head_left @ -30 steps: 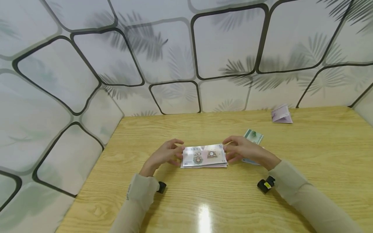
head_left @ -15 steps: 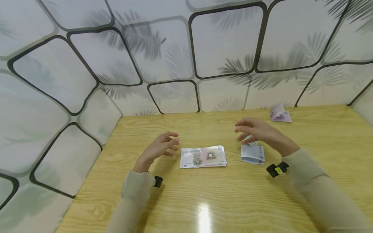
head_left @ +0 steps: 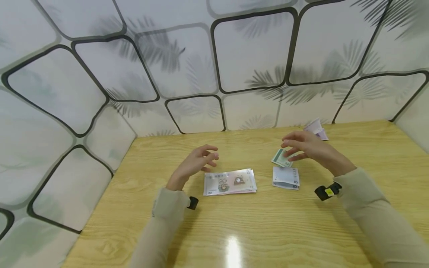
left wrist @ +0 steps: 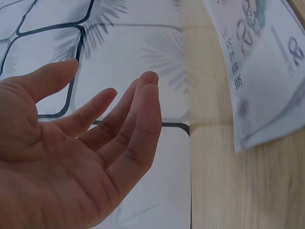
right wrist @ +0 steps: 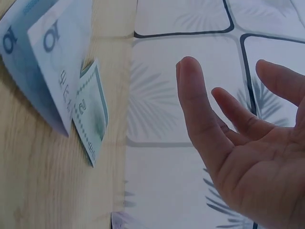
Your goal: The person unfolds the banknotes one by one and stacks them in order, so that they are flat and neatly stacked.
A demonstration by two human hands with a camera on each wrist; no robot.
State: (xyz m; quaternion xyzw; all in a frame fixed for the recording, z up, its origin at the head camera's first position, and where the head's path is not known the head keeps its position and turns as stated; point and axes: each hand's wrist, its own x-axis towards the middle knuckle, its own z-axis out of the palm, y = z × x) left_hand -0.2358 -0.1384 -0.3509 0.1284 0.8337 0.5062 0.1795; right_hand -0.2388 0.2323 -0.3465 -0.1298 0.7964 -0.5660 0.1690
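Fingers (right wrist: pixel 196 107) parted, empty: left hand (head_left: pixel 193 166) near flat banknotes (head_left: pixel 229 182), right hand (head_left: pixel 312 149) near the green note (head_left: pixel 279 159), likely at the reaching step, which next calls for a pinch.

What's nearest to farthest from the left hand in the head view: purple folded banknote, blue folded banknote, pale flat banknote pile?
1. Pale flat banknote pile, just right.
2. Blue folded banknote, farther right.
3. Purple folded banknote, back right.

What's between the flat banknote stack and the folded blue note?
Only bare wooden tabletop lies between the flat banknote stack and the folded blue note, as the head view shows.
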